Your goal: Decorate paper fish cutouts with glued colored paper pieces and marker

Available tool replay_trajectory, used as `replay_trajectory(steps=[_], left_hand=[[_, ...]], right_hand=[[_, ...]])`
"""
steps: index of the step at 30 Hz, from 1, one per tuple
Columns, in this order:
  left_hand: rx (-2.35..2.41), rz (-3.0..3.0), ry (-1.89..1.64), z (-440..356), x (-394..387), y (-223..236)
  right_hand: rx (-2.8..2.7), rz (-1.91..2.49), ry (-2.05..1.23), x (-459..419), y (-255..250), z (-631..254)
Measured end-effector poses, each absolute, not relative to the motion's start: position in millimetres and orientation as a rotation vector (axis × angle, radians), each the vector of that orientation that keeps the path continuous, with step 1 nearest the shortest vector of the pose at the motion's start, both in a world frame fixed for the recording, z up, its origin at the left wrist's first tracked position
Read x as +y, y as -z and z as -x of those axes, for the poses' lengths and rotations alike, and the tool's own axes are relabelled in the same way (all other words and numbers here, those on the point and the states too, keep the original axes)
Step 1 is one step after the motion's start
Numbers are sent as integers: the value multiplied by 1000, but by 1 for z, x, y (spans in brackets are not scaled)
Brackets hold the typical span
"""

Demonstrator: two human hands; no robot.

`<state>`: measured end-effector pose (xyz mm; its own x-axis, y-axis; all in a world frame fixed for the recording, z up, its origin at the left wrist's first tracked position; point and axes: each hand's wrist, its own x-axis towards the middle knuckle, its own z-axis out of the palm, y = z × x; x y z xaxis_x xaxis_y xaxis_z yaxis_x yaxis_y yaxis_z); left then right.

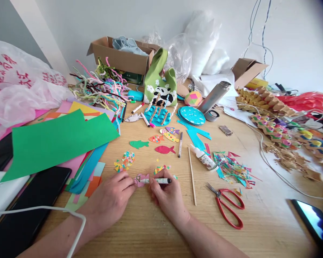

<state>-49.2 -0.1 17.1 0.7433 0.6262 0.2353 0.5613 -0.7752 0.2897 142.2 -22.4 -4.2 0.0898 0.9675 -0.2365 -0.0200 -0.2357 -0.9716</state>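
A small pink paper fish point(143, 178) lies on the wooden table between my hands. My left hand point(117, 191) presses its left end with fingers closed together. In my right hand point(165, 193) is a white marker point(161, 181) with a dark end, held across the fish; its tip is hard to make out. Just beyond are small piles of colored paper bits point(125, 161). Farther back lie a green paper fish point(139, 144), a red paper fish point(165, 149) and several patterned fish point(156, 138).
Red-handled scissors point(228, 208), a wooden stick point(192, 175) and a glue bottle point(205, 159) lie right of my hands. Green paper sheets point(61, 139) are stacked left, near a white cable point(82, 218) crossing my left forearm. A metal flask point(215, 96) leans behind; a phone point(312, 218) lies far right.
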Motion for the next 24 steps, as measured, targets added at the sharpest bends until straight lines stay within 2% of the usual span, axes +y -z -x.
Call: replay_trajectory(steps=[12, 24], left_hand=[[945, -2798, -438, 49, -2, -20], [963, -2820, -465, 49, -1, -21]], right_hand=[[-1047, 1441, -1209, -25, 6, -142], [-1033, 1473, -1273, -23, 1, -142]])
